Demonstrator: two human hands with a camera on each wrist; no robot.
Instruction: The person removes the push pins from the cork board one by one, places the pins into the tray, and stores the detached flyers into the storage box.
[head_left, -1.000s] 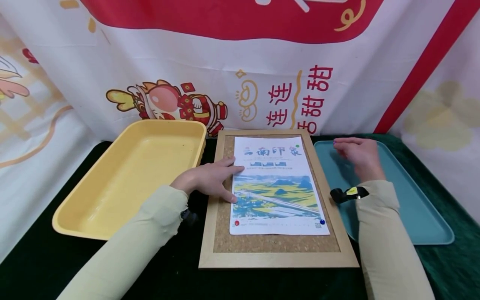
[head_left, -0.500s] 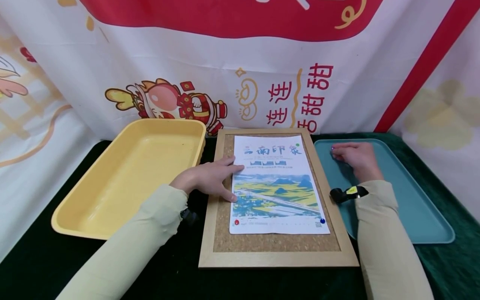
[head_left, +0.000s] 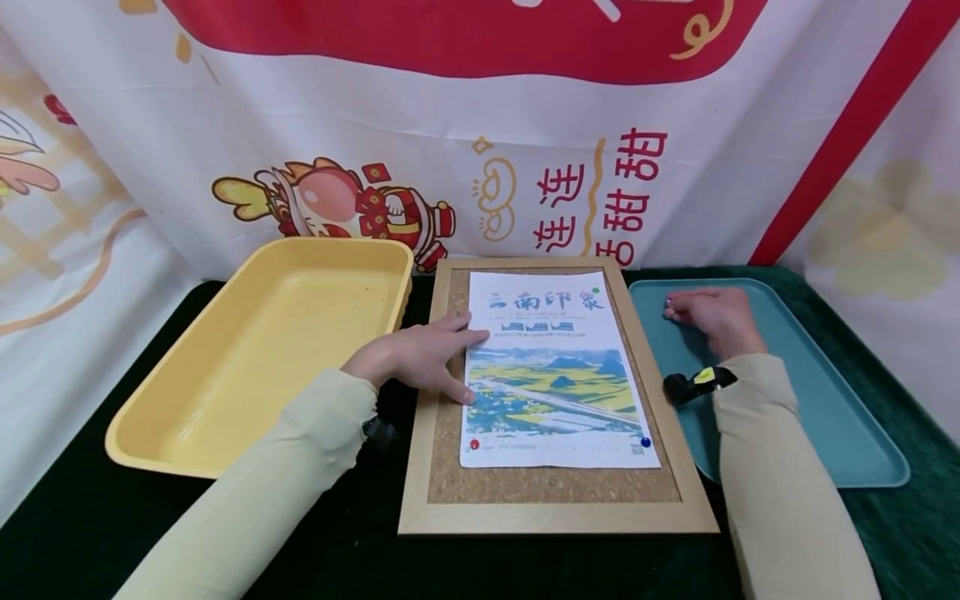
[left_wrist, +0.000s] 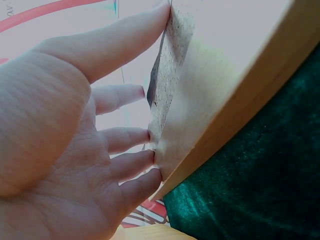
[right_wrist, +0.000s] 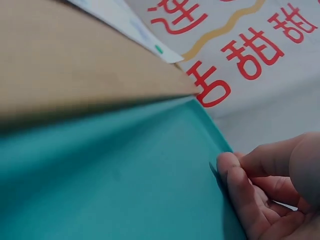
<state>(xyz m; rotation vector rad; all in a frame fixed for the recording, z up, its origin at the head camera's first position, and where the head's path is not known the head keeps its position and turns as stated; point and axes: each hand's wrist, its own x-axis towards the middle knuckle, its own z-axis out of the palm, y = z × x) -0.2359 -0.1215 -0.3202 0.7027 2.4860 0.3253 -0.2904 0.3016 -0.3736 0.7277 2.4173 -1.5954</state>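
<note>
A printed sheet [head_left: 555, 317] with a landscape picture lies on a wood-framed corkboard [head_left: 555, 487]. Green [head_left: 596, 291], red [head_left: 474, 444] and blue [head_left: 646, 442] pins show at three of its corners. My left hand [head_left: 416, 357] rests spread over the board's left side, fingertips on the sheet's left edge. Over the far left part of the teal tray [head_left: 810, 400], my right hand [head_left: 720, 318] pinches a small purplish push pin [head_left: 667, 303] between thumb and fingers. In the right wrist view the fingertips meet low beside the tray's rim, and they hide most of the pin.
A deep yellow tray [head_left: 172, 458] stands left of the board, beyond the left forearm. Dark green cloth [head_left: 330, 542] covers the table. A printed white curtain [head_left: 420, 117] hangs right behind the trays and the board.
My right hand has lowered slightly toward the teal tray and its fingers have drawn in more, the purplish pin still at the fingertips. The left hand and sheet have stayed in place.
</note>
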